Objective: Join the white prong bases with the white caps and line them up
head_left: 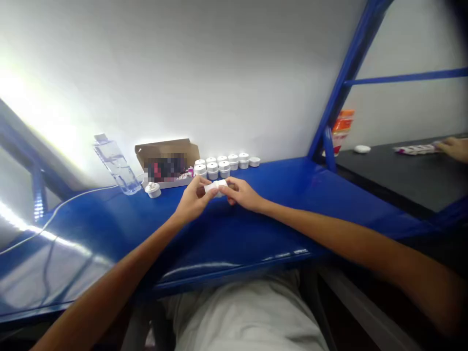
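Above the blue table (278, 214), a small white plastic piece (216, 185) is pinched by both hands in front of me. My left hand (193, 199) has its thumb and fingers closed on the left end, while my right hand (244, 193) grips the right end. Fingers cover much of the piece, so its exact kind is unclear. Just beyond my hands, several round white plastic units (224, 168) stand upright in two rows. A lower white disc-like part (254, 161) sits at the right end of the back row.
An open cardboard box (142, 155) stands behind my left hand. A single white round part (152, 190) and a clear bottle (119, 165) are left of it; a white cable (73, 197) runs leftward. At right are a blue frame (341, 87) and another person's hand (455, 147).
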`<action>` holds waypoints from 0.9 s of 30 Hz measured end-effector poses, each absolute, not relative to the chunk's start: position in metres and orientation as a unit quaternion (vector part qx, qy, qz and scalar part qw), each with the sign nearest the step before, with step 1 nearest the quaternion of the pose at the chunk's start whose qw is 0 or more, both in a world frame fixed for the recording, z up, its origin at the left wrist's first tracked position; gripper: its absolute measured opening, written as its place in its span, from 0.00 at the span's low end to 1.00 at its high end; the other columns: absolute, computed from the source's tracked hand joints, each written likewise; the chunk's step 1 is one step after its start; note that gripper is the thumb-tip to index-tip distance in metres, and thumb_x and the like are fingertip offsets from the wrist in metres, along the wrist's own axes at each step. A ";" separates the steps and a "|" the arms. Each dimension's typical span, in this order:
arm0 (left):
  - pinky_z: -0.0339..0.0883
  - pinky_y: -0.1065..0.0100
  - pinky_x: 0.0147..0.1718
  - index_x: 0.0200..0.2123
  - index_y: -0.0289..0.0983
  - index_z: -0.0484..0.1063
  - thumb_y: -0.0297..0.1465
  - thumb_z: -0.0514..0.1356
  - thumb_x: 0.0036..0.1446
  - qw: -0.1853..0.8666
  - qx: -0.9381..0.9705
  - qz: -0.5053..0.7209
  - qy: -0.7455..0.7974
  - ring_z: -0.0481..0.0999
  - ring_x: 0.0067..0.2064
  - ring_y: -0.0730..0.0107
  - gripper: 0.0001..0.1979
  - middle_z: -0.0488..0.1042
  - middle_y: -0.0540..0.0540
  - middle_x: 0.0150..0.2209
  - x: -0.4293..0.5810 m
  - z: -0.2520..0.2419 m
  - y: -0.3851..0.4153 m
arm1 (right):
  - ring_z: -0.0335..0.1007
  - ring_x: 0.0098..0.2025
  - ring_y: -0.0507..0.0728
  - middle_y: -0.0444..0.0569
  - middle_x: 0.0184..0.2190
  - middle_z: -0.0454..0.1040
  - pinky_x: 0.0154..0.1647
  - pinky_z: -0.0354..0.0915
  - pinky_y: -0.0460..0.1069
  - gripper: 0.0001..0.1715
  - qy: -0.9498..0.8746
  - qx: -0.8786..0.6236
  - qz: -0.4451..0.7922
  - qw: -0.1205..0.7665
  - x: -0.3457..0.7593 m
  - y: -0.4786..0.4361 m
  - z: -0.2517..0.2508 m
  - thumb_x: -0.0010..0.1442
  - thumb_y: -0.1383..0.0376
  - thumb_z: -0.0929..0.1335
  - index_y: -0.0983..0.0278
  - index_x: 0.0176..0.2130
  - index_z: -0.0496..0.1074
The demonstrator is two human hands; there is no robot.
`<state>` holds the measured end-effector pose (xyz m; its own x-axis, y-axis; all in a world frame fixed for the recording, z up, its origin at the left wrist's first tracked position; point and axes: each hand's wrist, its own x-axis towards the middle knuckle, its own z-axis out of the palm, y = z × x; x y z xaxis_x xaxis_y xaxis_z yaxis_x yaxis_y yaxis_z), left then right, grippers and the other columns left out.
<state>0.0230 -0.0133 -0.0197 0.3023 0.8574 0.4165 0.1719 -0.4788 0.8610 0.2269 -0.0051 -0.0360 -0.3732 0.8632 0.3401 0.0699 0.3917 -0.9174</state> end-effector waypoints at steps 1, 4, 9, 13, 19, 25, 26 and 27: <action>0.71 0.67 0.37 0.41 0.38 0.66 0.46 0.67 0.57 0.348 0.727 0.470 0.359 0.79 0.37 0.66 0.20 0.77 0.47 0.35 0.024 -0.020 -0.014 | 0.65 0.22 0.51 0.41 0.24 0.72 0.23 0.61 0.47 0.25 -0.701 -0.336 0.440 0.449 0.227 -0.003 -0.036 0.59 0.45 0.70 0.63 0.39 0.70; 0.71 0.65 0.40 0.42 0.38 0.68 0.47 0.63 0.60 0.275 0.776 0.421 0.382 0.79 0.40 0.63 0.19 0.77 0.46 0.38 0.024 -0.020 -0.015 | 0.66 0.24 0.52 0.42 0.25 0.73 0.26 0.62 0.47 0.24 -0.711 -0.367 0.392 0.455 0.231 0.008 -0.035 0.57 0.46 0.71 0.65 0.38 0.74; 0.72 0.61 0.43 0.41 0.39 0.74 0.48 0.60 0.61 0.151 0.854 0.289 0.405 0.76 0.45 0.58 0.18 0.76 0.43 0.43 0.011 -0.021 -0.008 | 0.74 0.34 0.56 0.46 0.33 0.79 0.37 0.68 0.49 0.19 -0.686 -0.473 0.228 0.503 0.261 0.040 -0.034 0.50 0.54 0.75 0.64 0.37 0.77; 0.72 0.58 0.46 0.41 0.38 0.74 0.46 0.61 0.60 0.115 0.877 0.241 0.399 0.76 0.44 0.58 0.17 0.75 0.41 0.44 0.003 -0.025 0.000 | 0.74 0.35 0.58 0.46 0.32 0.79 0.40 0.69 0.51 0.15 -0.681 -0.548 0.143 0.463 0.295 0.068 -0.041 0.48 0.59 0.75 0.64 0.36 0.77; 0.71 0.56 0.48 0.44 0.39 0.74 0.44 0.60 0.61 0.105 0.888 0.218 0.391 0.76 0.45 0.57 0.15 0.74 0.41 0.45 -0.001 -0.022 0.001 | 0.78 0.39 0.58 0.51 0.43 0.78 0.43 0.73 0.53 0.31 -0.643 -0.540 0.246 0.484 0.304 0.084 -0.061 0.47 0.62 0.77 0.64 0.50 0.68; 0.69 0.55 0.51 0.44 0.39 0.74 0.41 0.59 0.61 0.068 0.893 0.217 0.387 0.76 0.47 0.56 0.14 0.73 0.41 0.47 -0.007 -0.014 0.002 | 0.79 0.45 0.59 0.50 0.42 0.78 0.50 0.73 0.55 0.16 -0.690 -0.490 0.234 0.478 0.292 0.081 -0.064 0.51 0.67 0.73 0.62 0.40 0.67; 0.69 0.55 0.52 0.45 0.39 0.74 0.41 0.59 0.61 0.052 0.890 0.222 0.394 0.76 0.48 0.56 0.14 0.73 0.41 0.47 -0.010 -0.011 0.004 | 0.79 0.48 0.60 0.51 0.44 0.78 0.52 0.73 0.55 0.16 -0.700 -0.487 0.236 0.466 0.291 0.080 -0.064 0.51 0.67 0.73 0.62 0.41 0.68; 0.68 0.55 0.53 0.45 0.39 0.74 0.41 0.59 0.61 0.032 0.885 0.228 0.404 0.75 0.49 0.55 0.14 0.73 0.41 0.47 -0.015 -0.009 0.007 | 0.78 0.50 0.60 0.53 0.47 0.78 0.53 0.72 0.55 0.18 -0.710 -0.485 0.236 0.452 0.291 0.079 -0.065 0.52 0.67 0.73 0.63 0.43 0.69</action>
<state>-0.0146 0.0071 -0.0088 0.5690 0.7301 0.3785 0.7010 -0.6712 0.2409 0.2906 0.0794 -0.0645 -0.1213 0.9026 0.4131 0.4749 0.4182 -0.7743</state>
